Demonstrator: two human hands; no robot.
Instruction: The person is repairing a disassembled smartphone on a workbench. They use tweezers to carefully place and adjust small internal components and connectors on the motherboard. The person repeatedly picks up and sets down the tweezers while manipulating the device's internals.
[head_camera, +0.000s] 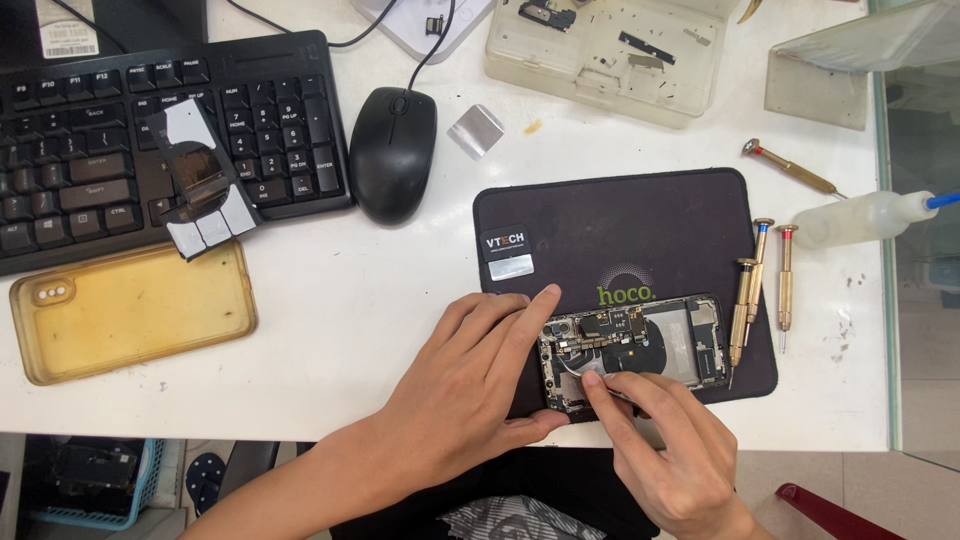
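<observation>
Steadying an opened phone (650, 345) on a dark work mat (620, 230), left hand (470, 385) clamped around the phone's 9 o'clock end, thumb under the near edge, forefinger stretched along the far edge. Pinching inside the chassis at its 7 o'clock corner with the right hand (665, 440), fingertips (597, 381) closed together on something small, perhaps a thin tool or a flex strip; too small to tell which. Lying flat near the mat's 6 o'clock edge, circuit boards and a round coil exposed.

Risking, by judgement, a torn ribbon or a bent connector if pulled at an angle or too hard. Risking also a slip of the chassis toward the table (380, 300) edge, so close at 6 o'clock, should the left grip loosen. Resting just beside the phone at 3 o'clock, three brass screwdrivers (760, 285): easily knocked and rolled by a sweeping wrist. Sitting well apart at 9 o'clock, a yellowed phone case (130, 310) below a black keyboard (160, 130); at 11 o'clock, a black mouse (392, 150).
</observation>
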